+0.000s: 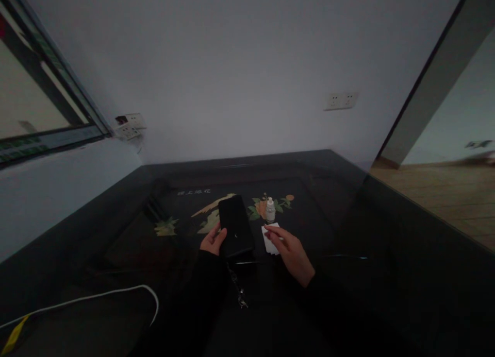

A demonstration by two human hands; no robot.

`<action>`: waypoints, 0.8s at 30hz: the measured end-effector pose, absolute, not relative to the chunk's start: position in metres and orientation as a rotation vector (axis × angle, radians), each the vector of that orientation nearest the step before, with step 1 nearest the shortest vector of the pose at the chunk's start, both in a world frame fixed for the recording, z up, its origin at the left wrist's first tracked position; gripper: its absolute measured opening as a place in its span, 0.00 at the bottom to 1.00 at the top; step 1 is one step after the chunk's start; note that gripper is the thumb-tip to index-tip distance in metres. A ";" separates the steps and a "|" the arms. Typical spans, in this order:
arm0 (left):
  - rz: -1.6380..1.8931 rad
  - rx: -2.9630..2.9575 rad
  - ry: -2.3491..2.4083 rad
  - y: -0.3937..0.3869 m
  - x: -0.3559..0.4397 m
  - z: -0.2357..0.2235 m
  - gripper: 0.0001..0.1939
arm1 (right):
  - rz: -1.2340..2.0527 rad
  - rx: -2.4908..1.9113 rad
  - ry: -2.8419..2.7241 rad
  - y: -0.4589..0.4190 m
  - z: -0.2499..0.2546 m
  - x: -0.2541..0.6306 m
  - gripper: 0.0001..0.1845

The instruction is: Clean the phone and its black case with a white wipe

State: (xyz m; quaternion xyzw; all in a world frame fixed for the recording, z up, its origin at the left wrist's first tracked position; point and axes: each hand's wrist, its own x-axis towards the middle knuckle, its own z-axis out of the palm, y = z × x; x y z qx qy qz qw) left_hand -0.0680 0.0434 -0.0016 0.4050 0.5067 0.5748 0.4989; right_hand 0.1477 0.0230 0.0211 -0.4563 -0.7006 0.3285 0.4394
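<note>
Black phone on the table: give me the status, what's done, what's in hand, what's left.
Done: nothing visibly finished yet. In hand: the left hand holds the black phone, and the right hand rests on a white paper slip. Left: the small white-capped bottle stands upright, untouched.

Label on the white bottle — unreadable; white cable — cut off at left edge

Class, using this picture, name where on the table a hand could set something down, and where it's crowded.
Crowded around the black smartphone in the left hand, the small white bottle and the white paper under the right hand. Free patches: dark tabletop right of the right hand, and left of the phone, above the white cable.
</note>
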 end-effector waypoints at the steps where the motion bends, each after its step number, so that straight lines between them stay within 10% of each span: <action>1: 1.403 0.927 1.177 0.039 -0.063 -0.001 0.28 | 0.900 -1.112 -1.710 0.018 0.023 0.146 0.20; 11: 1.423 0.687 0.841 -0.001 -0.013 0.005 0.46 | 1.430 -0.930 -1.065 0.003 0.012 0.127 0.19; 24: 1.066 0.894 0.805 0.041 -0.075 0.023 0.20 | 1.225 -1.051 -1.105 0.020 0.024 0.158 0.16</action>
